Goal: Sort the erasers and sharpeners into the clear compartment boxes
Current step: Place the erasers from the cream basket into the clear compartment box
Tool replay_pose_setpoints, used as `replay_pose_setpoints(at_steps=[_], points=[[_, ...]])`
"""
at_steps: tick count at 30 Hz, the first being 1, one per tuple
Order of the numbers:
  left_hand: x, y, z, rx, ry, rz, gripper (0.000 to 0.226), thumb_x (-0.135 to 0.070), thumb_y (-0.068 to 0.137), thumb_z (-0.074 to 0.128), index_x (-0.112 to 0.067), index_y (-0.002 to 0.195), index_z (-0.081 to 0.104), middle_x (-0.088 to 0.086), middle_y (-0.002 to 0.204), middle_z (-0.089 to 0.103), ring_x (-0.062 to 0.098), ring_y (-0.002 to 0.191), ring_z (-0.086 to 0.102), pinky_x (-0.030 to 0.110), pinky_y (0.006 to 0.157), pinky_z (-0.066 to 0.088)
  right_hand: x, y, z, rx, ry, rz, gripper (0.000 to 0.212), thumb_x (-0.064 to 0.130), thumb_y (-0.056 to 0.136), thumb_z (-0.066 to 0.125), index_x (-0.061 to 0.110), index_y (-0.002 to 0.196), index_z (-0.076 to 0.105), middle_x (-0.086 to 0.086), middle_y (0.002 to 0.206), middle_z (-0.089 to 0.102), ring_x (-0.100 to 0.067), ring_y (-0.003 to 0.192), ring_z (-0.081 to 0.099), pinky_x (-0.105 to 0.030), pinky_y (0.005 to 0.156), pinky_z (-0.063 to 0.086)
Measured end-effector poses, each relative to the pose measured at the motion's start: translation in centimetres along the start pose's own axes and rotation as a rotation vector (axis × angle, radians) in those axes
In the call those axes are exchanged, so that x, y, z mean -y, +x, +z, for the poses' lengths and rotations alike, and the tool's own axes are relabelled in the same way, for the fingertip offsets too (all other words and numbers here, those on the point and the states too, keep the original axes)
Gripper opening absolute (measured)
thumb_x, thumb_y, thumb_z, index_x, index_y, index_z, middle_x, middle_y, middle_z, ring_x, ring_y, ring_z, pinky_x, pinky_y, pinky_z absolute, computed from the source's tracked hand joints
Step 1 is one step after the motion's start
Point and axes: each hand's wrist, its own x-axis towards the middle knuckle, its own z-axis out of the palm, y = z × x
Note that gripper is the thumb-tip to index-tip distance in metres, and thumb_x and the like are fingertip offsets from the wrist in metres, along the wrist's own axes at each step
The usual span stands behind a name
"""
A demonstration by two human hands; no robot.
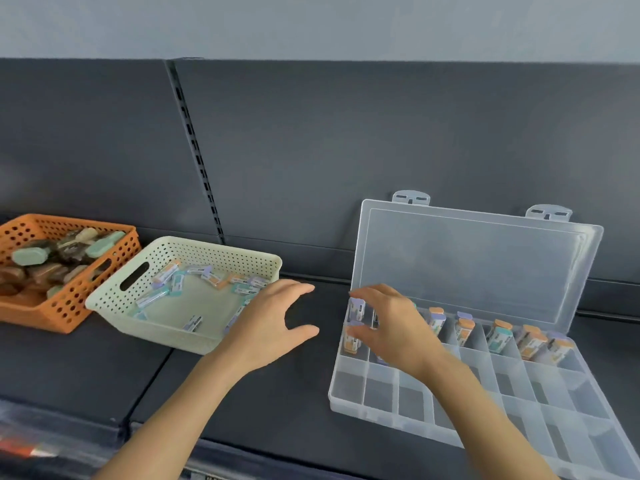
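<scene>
A clear compartment box (349, 403) lies open on the right, its lid (474, 265) leaning against the back panel. Small wrapped erasers (500, 336) stand in its far row of compartments; the nearer rows hold nothing. My right hand (391, 327) hovers over the far-left compartments with fingers spread, its fingertips touching the tops of the erasers (356, 308) there. My left hand (273, 320) is open, palm down, at the right edge of a cream basket (114, 299) that holds several loose erasers (211, 275).
An orange basket (69, 306) at the far left holds several rounded green and brown sharpeners (31, 254). Everything sits on a dark shelf (270, 403) with a dark back panel and a slotted upright (197, 150). The shelf's front edge runs along the bottom left.
</scene>
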Motion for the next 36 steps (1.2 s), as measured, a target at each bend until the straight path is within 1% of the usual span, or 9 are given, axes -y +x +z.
replay_pose_setpoints(at_steps=[5, 12, 16, 18, 20, 23, 26, 33, 36], points=[[1.7, -0.9, -1.7, -0.022, 0.172, 0.037, 0.066, -0.045, 0.085, 0.064, -0.027, 0.143, 0.038, -0.018, 0.146, 0.033, -0.002, 0.135, 0.022, 0.01, 0.104, 0.012, 1.7, 0.8, 0.5, 0.031, -0.065, -0.098, 0.059, 0.034, 0.088, 0.063, 0.026, 0.142, 0.038, 0.006, 0.149, 0.036, -0.017, 0.131, 0.041, -0.027, 0.103, 0.039], [6.3, -0.8, -5.5, -0.038, 0.19, 0.092, 0.068, -0.055, 0.084, 0.058, -0.029, 0.144, 0.036, -0.018, 0.146, 0.032, -0.002, 0.135, 0.021, 0.012, 0.107, 0.011, 5.7, 2.7, 1.9, -0.014, -0.073, -0.137, 0.058, 0.036, 0.09, 0.059, 0.023, 0.143, 0.038, 0.005, 0.149, 0.035, -0.014, 0.133, 0.038, -0.021, 0.103, 0.035], [10.7, -0.8, -8.3, 0.051, 0.189, 0.105, 0.098, -0.089, 0.067, 0.029, -0.029, 0.145, 0.034, -0.016, 0.148, 0.031, 0.002, 0.136, 0.022, 0.024, 0.112, 0.017, 9.2, 4.6, 4.2, -0.079, -0.051, -0.143, 0.055, 0.034, 0.09, 0.061, 0.02, 0.14, 0.043, 0.005, 0.144, 0.042, -0.012, 0.13, 0.04, -0.018, 0.1, 0.034], [13.3, -0.7, -9.7, 0.087, 0.202, 0.103, 0.109, -0.093, 0.058, 0.015, -0.03, 0.145, 0.033, -0.016, 0.148, 0.03, 0.003, 0.137, 0.022, 0.024, 0.111, 0.016, 10.9, 5.6, 5.7, -0.096, -0.024, -0.12, 0.054, 0.033, 0.089, 0.062, 0.018, 0.138, 0.046, 0.005, 0.141, 0.045, -0.012, 0.128, 0.043, -0.02, 0.099, 0.036], [15.5, -0.4, -11.0, 0.113, 0.182, 0.096, 0.112, -0.096, 0.056, 0.017, -0.031, 0.145, 0.033, -0.015, 0.149, 0.029, 0.004, 0.137, 0.022, 0.027, 0.114, 0.019, 12.3, 6.6, 7.0, -0.108, -0.002, -0.092, 0.051, 0.031, 0.088, 0.063, 0.017, 0.135, 0.049, 0.004, 0.138, 0.049, -0.012, 0.124, 0.046, -0.021, 0.097, 0.039], [18.4, -0.2, -12.3, 0.151, 0.133, 0.082, 0.082, -0.075, 0.076, 0.049, -0.031, 0.144, 0.035, -0.015, 0.148, 0.031, 0.002, 0.136, 0.023, 0.025, 0.113, 0.021, 14.2, 7.8, 8.7, -0.119, 0.006, -0.051, 0.047, 0.029, 0.087, 0.065, 0.018, 0.131, 0.053, 0.005, 0.131, 0.054, -0.013, 0.118, 0.051, -0.022, 0.094, 0.042], [21.0, 0.2, -13.0, 0.167, 0.084, 0.085, 0.066, -0.055, 0.084, 0.059, -0.031, 0.142, 0.038, -0.013, 0.146, 0.035, 0.002, 0.133, 0.029, 0.023, 0.11, 0.025, 15.5, 8.8, 10.4, -0.117, 0.022, 0.016, 0.046, 0.03, 0.086, 0.064, 0.021, 0.13, 0.054, 0.007, 0.13, 0.054, -0.014, 0.116, 0.053, -0.026, 0.094, 0.044], [23.6, 1.7, -12.9, 0.375, 0.112, -0.003, 0.084, -0.053, 0.086, 0.058, -0.019, 0.151, 0.017, 0.0, 0.156, 0.023, 0.014, 0.142, 0.022, 0.034, 0.115, 0.024, 17.4, 10.5, 12.5, -0.073, 0.039, 0.159, 0.044, 0.029, 0.088, 0.062, 0.023, 0.131, 0.053, 0.007, 0.133, 0.052, -0.009, 0.118, 0.049, -0.015, 0.086, 0.035], [23.6, 2.1, -12.8, 0.434, 0.122, -0.042, 0.083, -0.049, 0.087, 0.06, -0.018, 0.151, 0.016, 0.003, 0.153, 0.027, 0.017, 0.137, 0.032, 0.034, 0.108, 0.033, 17.8, 11.2, 12.8, -0.029, 0.058, 0.196, 0.043, 0.028, 0.088, 0.062, 0.022, 0.13, 0.053, 0.005, 0.134, 0.052, -0.011, 0.115, 0.051, -0.017, 0.086, 0.039]])
